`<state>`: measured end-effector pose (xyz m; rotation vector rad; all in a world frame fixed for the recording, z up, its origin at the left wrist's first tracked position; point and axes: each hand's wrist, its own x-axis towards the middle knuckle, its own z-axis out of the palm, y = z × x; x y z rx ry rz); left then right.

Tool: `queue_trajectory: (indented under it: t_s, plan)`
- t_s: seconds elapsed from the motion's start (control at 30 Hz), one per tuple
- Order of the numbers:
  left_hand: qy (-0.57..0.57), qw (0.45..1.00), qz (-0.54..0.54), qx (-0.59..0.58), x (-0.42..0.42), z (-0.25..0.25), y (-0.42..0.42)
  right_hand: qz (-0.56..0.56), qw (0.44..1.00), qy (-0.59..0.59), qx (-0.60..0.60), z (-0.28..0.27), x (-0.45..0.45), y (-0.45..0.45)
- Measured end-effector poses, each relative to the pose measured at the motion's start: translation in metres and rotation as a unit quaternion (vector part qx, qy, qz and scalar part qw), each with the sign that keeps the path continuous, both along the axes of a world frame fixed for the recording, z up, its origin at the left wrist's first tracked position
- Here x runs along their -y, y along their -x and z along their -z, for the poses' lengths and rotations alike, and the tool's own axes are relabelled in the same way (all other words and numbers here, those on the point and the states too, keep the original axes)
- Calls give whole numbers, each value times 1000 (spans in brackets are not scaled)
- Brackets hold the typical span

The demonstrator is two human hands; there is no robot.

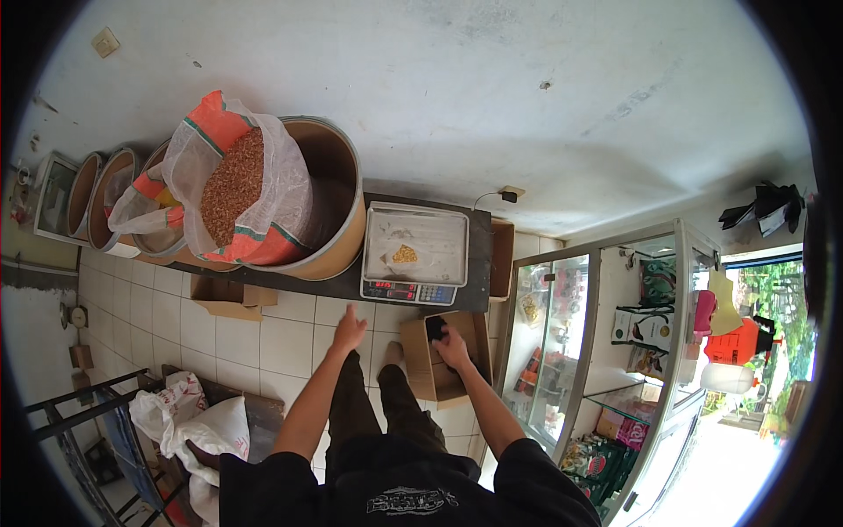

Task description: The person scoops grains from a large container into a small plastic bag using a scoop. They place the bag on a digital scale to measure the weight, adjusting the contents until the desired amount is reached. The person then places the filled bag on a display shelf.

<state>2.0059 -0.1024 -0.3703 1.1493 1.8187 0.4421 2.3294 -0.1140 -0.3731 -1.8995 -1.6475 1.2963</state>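
My left hand [351,327] hovers over the tiled floor in front of the dark table, fingers apart, with nothing in it. My right hand [451,347] reaches into an open cardboard box [415,369] below the table's right end. Its curled fingers pinch the edge of a black item [435,327], maybe a plastic bag; the fingertips are partly hidden. On the table rests a digital scale [408,292] with red digits lit. A small heap of yellow grain [404,253] lies on its metal pan [435,227].
Left of the scale, a large fibre drum [352,217] holds an open woven sack [280,171] of reddish-brown pellets [230,188]. More drums [112,197] stand farther left. A glass display cabinet [589,316] is on the right. White sacks [217,428] lie beside a black metal rack [92,412].
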Motion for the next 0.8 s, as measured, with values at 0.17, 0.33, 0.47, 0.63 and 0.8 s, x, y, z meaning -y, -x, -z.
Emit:
queue_trajectory:
  t_s: [0.17, 0.33, 0.47, 0.63, 0.8]
  plan:
    - [-228, 955, 98, -161, -108, -117, -20, -7, 973, -221, 64, -128, -130, 80]
    - [-223, 948, 157, -165, -151, -121, -39, -72, 973, -183, 118, -133, -180, 108]
    - [-282, 948, 63, -133, -137, -131, -34, -59, 961, -257, 80, -131, -176, 115]
    - [-273, 956, 75, -75, -89, -182, -5, -78, 952, -296, -19, -164, -142, 107]
    - [-412, 911, 7, 13, -18, -223, 21, -143, 918, -362, -72, -219, -96, 131]
